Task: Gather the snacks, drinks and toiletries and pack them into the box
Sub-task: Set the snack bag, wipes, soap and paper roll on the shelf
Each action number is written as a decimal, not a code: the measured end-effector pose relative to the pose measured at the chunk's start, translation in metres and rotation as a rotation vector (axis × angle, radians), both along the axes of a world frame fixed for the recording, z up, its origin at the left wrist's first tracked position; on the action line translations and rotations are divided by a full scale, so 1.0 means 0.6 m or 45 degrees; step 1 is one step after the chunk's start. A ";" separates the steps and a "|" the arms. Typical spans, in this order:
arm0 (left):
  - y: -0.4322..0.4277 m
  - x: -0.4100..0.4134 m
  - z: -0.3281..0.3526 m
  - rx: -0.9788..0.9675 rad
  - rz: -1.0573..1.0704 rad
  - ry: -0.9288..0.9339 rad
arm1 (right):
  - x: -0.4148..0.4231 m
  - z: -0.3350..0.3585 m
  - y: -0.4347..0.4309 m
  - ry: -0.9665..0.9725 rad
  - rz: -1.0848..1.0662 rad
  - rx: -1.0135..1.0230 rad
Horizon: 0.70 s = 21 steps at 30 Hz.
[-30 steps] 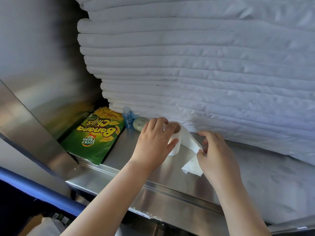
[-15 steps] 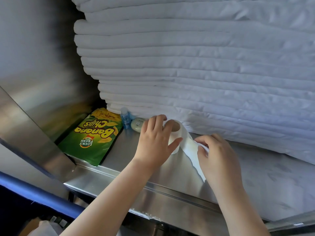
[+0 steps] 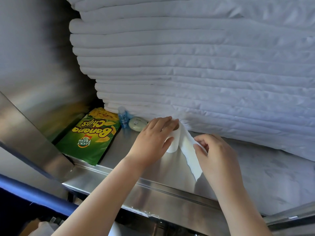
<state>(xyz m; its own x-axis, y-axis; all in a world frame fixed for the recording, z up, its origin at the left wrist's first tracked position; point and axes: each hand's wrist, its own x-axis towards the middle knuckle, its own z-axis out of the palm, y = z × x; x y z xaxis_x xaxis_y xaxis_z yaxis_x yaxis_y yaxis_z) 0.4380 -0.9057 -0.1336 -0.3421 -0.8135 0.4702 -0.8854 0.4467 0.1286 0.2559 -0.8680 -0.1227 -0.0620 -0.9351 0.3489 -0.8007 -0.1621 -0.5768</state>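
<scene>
A white toilet paper roll (image 3: 176,140) stands on the steel shelf (image 3: 119,150), in front of the linen stack. My left hand (image 3: 151,138) grips the roll from the left, fingers curled over its top. My right hand (image 3: 216,154) pinches the loose paper tail (image 3: 190,155), which hangs down from the roll. A green Banana Chips bag (image 3: 92,137) lies flat at the shelf's left end. Between bag and roll are a small blue bottle (image 3: 123,119) and a pale green oval soap (image 3: 137,124).
A tall stack of folded white linen (image 3: 187,65) fills the back and right of the shelf. A steel side wall (image 3: 34,74) closes off the left. The shelf's front lip (image 3: 170,189) runs below my wrists. A blue rail (image 3: 34,196) lies lower left.
My right hand has drawn the loose paper tail up and closer to the roll. My left hand has kept its grip on the roll. The view has shifted slightly.
</scene>
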 end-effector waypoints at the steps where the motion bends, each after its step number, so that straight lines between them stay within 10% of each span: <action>1: 0.001 -0.003 0.000 -0.025 0.023 0.003 | 0.000 0.000 0.000 -0.004 0.003 0.005; 13: -0.001 -0.031 0.009 -0.077 0.257 0.009 | 0.017 -0.003 0.000 -0.052 0.097 -0.022; 21: -0.002 0.015 0.021 0.196 -0.060 -0.111 | 0.017 -0.006 -0.001 -0.052 0.095 -0.037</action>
